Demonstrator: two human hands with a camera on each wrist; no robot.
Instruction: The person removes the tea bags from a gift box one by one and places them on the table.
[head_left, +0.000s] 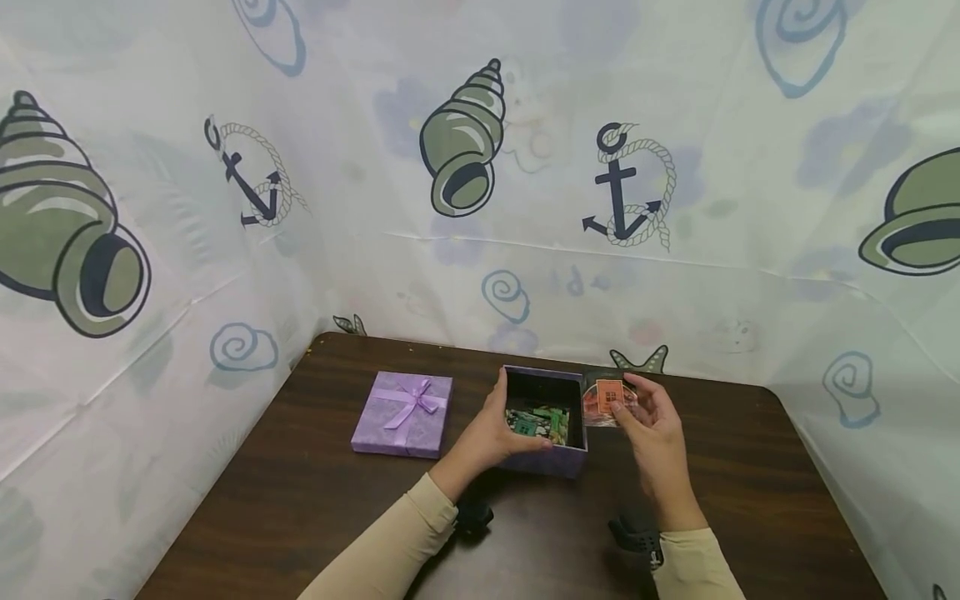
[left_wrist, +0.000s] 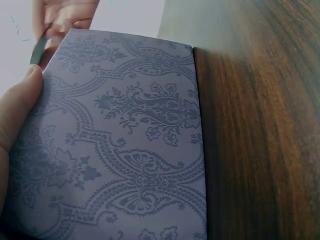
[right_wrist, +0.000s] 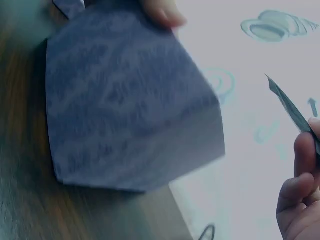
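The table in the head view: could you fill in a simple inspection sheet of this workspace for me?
Surface: dark wood-grain table.
Job's things: open purple box with flat green-patterned pieces inside; thin piece with an orange square, held up just right of the box; purple lid with a ribbon bow, lying left of the box, apart from it.
Clutter: nothing seen.
Hands: left hand holds the box at its left side and near rim; right hand pinches the thin piece.
Cables: nothing seen.
Surroundings: pale cloth backdrop printed with shells and anchors.
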